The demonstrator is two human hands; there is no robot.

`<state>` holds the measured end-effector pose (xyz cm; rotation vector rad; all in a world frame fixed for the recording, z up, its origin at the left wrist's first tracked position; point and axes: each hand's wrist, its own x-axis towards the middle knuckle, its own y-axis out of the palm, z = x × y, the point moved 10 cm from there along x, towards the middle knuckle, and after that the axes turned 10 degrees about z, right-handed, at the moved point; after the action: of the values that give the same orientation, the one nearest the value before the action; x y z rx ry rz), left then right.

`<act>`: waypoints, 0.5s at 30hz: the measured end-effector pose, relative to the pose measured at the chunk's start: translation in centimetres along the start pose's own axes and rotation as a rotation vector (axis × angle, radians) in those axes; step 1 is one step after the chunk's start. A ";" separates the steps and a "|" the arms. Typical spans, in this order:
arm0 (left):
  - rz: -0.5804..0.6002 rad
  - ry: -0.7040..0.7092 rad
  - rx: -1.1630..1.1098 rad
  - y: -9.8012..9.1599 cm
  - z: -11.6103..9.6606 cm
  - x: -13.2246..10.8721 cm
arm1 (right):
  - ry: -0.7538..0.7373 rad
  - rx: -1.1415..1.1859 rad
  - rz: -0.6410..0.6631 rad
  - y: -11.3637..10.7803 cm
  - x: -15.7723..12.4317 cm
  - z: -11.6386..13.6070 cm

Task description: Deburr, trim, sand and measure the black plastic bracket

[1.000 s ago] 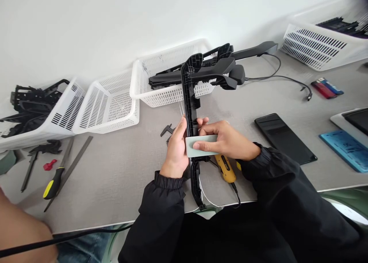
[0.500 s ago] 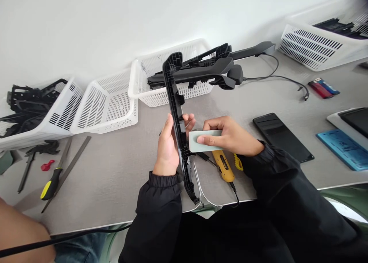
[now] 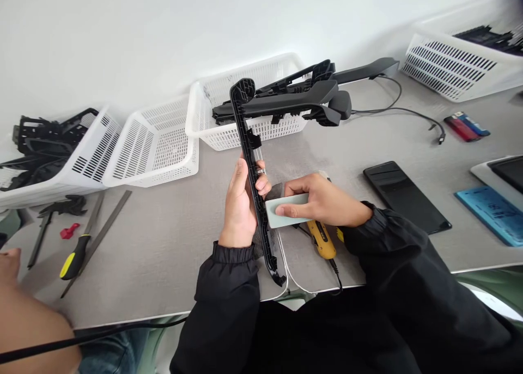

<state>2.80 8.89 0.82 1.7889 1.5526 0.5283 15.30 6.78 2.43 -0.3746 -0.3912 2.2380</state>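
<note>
Over the tabletop (image 3: pixel 163 243), the left hand (image 3: pixel 240 207) has its fingers wrapped around a long black plastic part (image 3: pixel 252 178), held tilted; the right hand (image 3: pixel 322 202) pinches a grey-green block (image 3: pixel 286 211) against its edge.

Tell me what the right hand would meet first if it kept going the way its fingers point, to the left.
Probably the long black plastic part held upright by the left hand. The right hand presses a pale green block whose left end looks to be already touching that part, though depth is unclear.
</note>
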 end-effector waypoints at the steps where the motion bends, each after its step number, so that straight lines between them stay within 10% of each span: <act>1: 0.005 0.009 -0.012 0.1 -0.1 0.0 | 0.014 -0.015 -0.009 -0.1 0.0 -0.1; 15: 0.026 0.119 0.058 -0.3 -1.3 -0.1 | 0.063 -0.122 -0.029 -0.4 0.0 -0.5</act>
<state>1.63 9.11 1.52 1.8529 1.6426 0.6174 15.81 7.11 2.15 -0.4991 -0.4986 2.1742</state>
